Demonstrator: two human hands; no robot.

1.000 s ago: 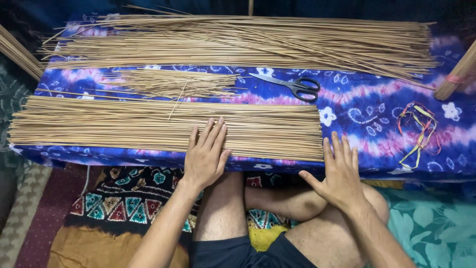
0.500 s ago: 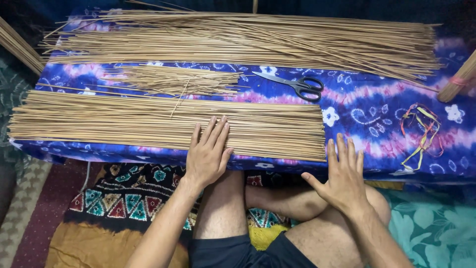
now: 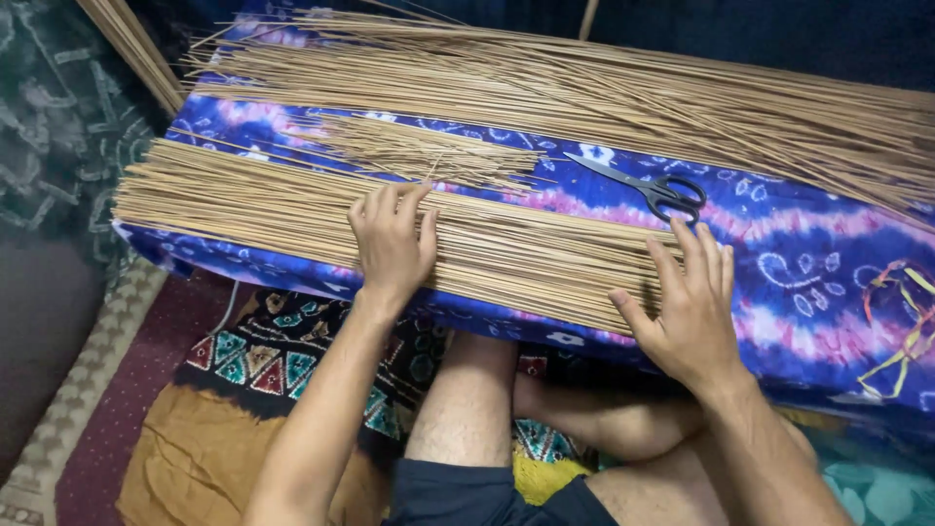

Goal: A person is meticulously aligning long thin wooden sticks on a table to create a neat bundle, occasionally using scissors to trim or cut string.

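Tan, straw-thin sticks lie in a flat near bundle (image 3: 292, 200) across a low surface draped in blue and purple tie-dye cloth (image 3: 799, 253), their long axis running left to right across the seated person's lap, tilted slightly down toward the right. The left hand (image 3: 392, 239) rests palm down on the middle of that bundle, fingers spread and flat, gripping nothing. The right hand (image 3: 688, 307) lies open against the bundle's squared right end, fingertips up and palm meeting the cut tips, so the sticks stretch away leftward from it; it too clasps nothing. Both hands touch the bundle, the left on top of it, the right at its end. Beyond the left hand sits a small loose tuft of shorter sticks (image 3: 429, 151), and farther back a larger far heap (image 3: 604, 93) spans the cloth. Black-handled scissors (image 3: 648, 185) lie just beyond the right hand, apart from it, with coloured bands (image 3: 901, 321) at the far right edge.
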